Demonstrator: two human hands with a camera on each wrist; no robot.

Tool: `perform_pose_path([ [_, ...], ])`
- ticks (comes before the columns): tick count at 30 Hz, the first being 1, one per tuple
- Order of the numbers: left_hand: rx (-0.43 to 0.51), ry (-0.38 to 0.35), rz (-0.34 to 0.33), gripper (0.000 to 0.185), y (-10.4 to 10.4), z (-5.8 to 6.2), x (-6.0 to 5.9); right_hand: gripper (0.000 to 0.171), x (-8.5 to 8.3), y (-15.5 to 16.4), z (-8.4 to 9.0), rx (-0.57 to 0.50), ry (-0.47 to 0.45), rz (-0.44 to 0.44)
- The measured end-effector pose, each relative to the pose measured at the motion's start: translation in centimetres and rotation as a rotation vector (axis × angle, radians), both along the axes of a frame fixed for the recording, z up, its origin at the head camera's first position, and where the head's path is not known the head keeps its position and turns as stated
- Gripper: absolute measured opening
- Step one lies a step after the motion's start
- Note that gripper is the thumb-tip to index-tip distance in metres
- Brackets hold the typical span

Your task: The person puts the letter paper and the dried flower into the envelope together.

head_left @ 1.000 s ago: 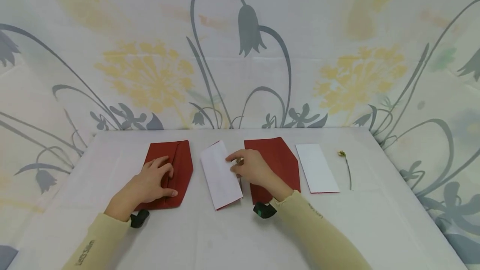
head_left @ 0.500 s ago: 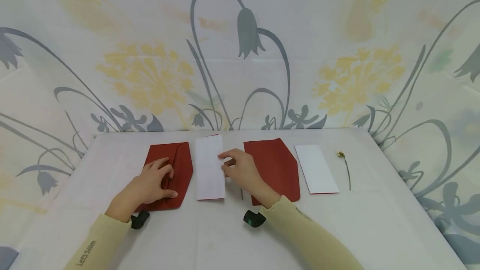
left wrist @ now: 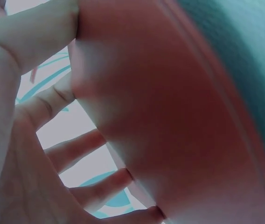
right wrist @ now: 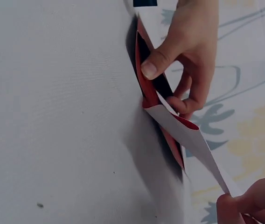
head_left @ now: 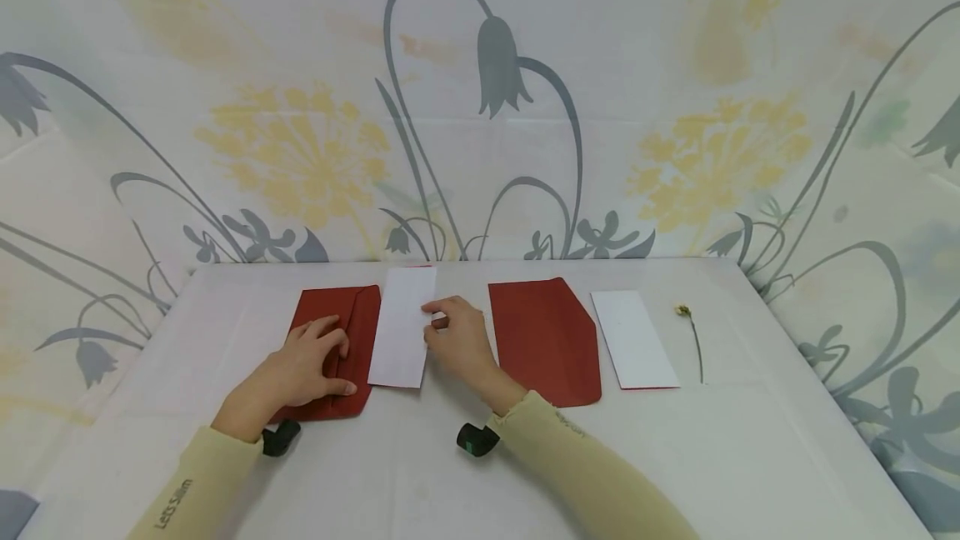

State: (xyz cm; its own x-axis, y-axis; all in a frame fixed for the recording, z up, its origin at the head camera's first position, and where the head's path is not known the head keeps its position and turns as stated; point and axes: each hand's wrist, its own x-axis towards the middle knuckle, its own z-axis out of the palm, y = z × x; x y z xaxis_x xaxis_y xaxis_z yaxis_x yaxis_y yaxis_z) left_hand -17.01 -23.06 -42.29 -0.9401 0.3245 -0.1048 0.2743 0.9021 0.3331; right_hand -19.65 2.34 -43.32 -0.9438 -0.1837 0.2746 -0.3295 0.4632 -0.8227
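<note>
Two red envelopes [head_left: 337,352] [head_left: 545,340], two white cards [head_left: 401,326] [head_left: 634,337] (one dried flower [head_left: 692,336]).

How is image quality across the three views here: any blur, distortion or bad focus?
Head view: sharp and evenly lit, soft shadows only, with wide-angle bending at the table edges. Left wrist view: the red envelope sits too close and fills the frame as a soft blur. Right wrist view: the white card is fairly crisp, the right hand cropped at the corner.

On the table [head_left: 225,473], from left to right: envelope [head_left: 358,332] under the left hand [head_left: 300,369]; card [head_left: 401,323] overlapping its right edge, right hand [head_left: 457,340] at the card's right side; second envelope [head_left: 546,340]; second card [head_left: 633,338]; flower stem [head_left: 693,338] farthest right, apart. Backdrop [head_left: 480,107] behind.
</note>
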Motion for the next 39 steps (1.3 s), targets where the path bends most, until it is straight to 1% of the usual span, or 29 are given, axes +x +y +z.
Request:
perform_pose_path([
  [5, -0.001, -0.005, -0.005, 0.041, 0.0, 0.1, 0.0, 0.024, -0.2, -0.9, -0.1, 0.045, 0.017, -0.043],
  [7, -0.005, -0.005, -0.005, 0.041, 0.1, 0.2, 0.0, 0.024, -0.2, -1.2, 0.0, 0.058, 0.025, -0.042],
  [13, -0.005, -0.011, -0.011, 0.041, 0.1, 0.2, 0.0, 0.023, -0.1, -2.1, 0.0, 0.163, 0.039, -0.040],
  [19, -0.005, 0.012, -0.021, 0.042, -0.1, 0.1, -0.1, 0.028, 0.4, -3.1, -0.1, 0.259, 0.022, -0.016],
  [20, -0.003, 0.015, -0.022, 0.042, -0.1, 0.1, -0.1, 0.030, 0.5, -3.3, 0.0, 0.262, 0.022, -0.007],
  [22, 0.000, 0.014, -0.023, 0.042, -0.1, 0.0, -0.1, 0.031, 0.8, -3.6, 0.2, 0.271, 0.031, 0.009],
  [25, 0.007, 0.012, -0.027, 0.041, -0.1, 0.0, -0.1, 0.032, 1.3, -4.1, 0.6, 0.298, 0.073, 0.022],
  [28, 0.016, 0.008, -0.029, 0.041, 0.0, 0.1, 0.0, 0.033, 1.7, -4.6, 1.0, 0.353, 0.092, 0.027],
  [34, 0.026, 0.016, -0.041, 0.042, -0.1, 0.0, -0.1, 0.035, 2.0, -5.2, 1.8, 0.504, 0.105, 0.050],
  [39, 0.037, 0.034, -0.055, 0.042, -0.4, -0.2, -0.2, 0.036, 2.1, -5.2, 1.9, 0.545, 0.119, 0.056],
])
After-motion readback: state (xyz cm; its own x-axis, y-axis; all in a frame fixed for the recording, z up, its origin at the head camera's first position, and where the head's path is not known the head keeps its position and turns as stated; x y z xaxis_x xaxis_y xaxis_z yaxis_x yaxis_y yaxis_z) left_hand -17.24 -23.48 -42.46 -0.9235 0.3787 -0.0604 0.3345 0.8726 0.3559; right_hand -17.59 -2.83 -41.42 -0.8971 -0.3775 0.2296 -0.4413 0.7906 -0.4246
